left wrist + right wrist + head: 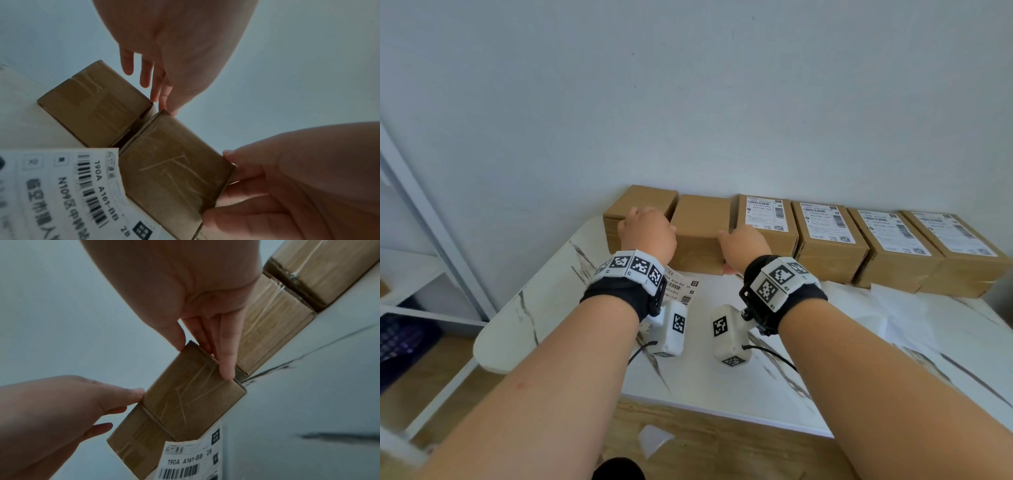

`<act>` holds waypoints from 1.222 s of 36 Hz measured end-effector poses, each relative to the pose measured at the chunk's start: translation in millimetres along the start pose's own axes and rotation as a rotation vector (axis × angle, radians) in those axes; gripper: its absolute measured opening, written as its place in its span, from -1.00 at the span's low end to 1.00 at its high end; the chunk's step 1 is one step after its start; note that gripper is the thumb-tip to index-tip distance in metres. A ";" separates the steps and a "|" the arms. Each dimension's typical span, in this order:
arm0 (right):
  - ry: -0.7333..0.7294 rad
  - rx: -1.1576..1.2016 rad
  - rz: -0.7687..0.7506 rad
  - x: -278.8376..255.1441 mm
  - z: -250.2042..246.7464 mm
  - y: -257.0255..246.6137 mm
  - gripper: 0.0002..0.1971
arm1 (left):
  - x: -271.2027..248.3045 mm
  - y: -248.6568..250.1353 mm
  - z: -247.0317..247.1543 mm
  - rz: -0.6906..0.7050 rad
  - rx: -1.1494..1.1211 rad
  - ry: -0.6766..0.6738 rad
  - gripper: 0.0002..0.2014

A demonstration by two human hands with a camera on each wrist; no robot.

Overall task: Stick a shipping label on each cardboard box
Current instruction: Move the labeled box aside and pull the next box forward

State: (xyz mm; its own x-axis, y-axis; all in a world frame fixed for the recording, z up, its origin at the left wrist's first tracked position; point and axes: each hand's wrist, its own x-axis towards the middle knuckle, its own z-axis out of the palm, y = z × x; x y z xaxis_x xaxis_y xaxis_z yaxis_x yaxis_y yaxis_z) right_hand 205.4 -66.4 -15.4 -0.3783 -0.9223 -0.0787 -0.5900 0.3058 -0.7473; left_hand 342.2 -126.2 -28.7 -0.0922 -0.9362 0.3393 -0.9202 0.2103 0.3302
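Six brown cardboard boxes stand in a row against the wall. The two on the left are bare. The second bare box sits between my hands. My left hand touches its left top corner with straight fingers, over the gap to the first bare box. My right hand grips its right edge, thumb on top and fingers down the side. A printed shipping label lies flat on the table just in front of this box.
Several boxes to the right, starting with one, carry labels on top. White backing sheets lie on the marble table at the right. A white shelf frame stands at the left. A paper scrap lies on the wooden floor.
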 end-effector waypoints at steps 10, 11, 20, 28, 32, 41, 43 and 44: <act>0.089 0.100 -0.038 -15.8 -7.6 -3.7 -0.73 | -24.3 0.8 -25.0 -0.051 -0.164 0.025 -0.72; 0.101 0.111 -0.048 -18.2 -9.4 -4.1 -0.72 | -26.4 1.6 -29.0 -0.059 -0.219 0.017 -0.72; 0.198 0.207 -0.188 -50.5 -30.0 -7.1 -0.67 | -49.5 28.3 -69.6 -0.121 -0.601 0.016 -0.67; 0.262 0.131 -0.134 -89.7 -59.6 20.4 -0.57 | -91.1 49.7 -74.9 -0.134 -0.704 -0.077 -0.83; 0.258 0.127 -0.089 -110.5 -67.0 40.3 -0.60 | -115.8 60.9 -71.7 -0.105 -0.721 -0.134 -0.62; 0.195 0.056 -0.024 -137.8 -74.7 73.4 -0.50 | -151.6 77.5 -61.3 -0.088 -0.711 -0.197 -0.68; 0.185 0.038 -0.011 -139.7 -75.4 77.6 -0.52 | -154.9 78.9 -58.6 -0.069 -0.691 -0.236 -0.69; 0.184 0.027 -0.005 -139.8 -75.3 79.3 -0.53 | -155.4 79.2 -56.1 -0.060 -0.683 -0.255 -0.71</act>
State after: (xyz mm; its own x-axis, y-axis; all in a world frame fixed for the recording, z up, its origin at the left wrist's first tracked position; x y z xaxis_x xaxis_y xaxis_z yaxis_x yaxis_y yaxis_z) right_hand 157.8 104.6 -13.9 -0.5009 -0.8643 0.0454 -0.5740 0.2925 -0.7648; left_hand 305.0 51.7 -5.9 -0.2114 -0.9706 0.1148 -0.4915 0.2071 0.8459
